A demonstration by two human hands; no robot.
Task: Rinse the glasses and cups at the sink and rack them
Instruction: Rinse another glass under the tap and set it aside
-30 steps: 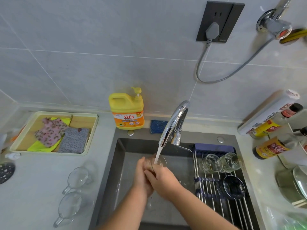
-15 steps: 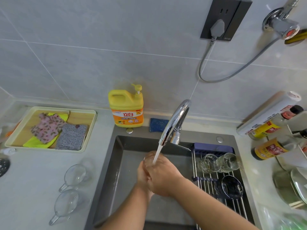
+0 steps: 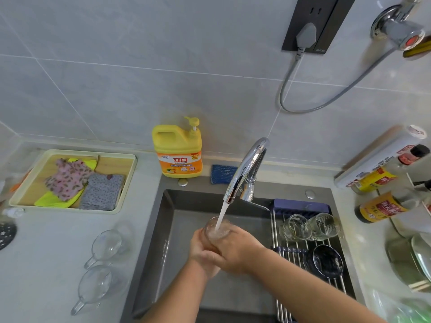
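A clear glass (image 3: 215, 230) stands upright under the running tap (image 3: 245, 170), and water streams into its mouth. My left hand (image 3: 200, 252) wraps round its left side and my right hand (image 3: 235, 251) wraps round its right side, above the grey sink (image 3: 168, 231). On the wire rack (image 3: 291, 255) over the sink's right half lie two clear glasses (image 3: 295, 228) (image 3: 325, 226) on their sides and a dark glass cup (image 3: 327, 259). Two clear handled cups (image 3: 108, 245) (image 3: 95, 286) sit on the counter to the left of the sink.
A yellow detergent bottle (image 3: 178, 151) and a blue sponge (image 3: 222, 174) stand behind the sink. A tray with folded cloths (image 3: 74, 183) lies at the left. Sauce bottles (image 3: 382, 207), a roll (image 3: 380, 156) and a pot lid (image 3: 419, 259) crowd the right counter.
The view has shifted a little. Both hands keep holding the glass under the stream, and the right hand has turned slightly around it.
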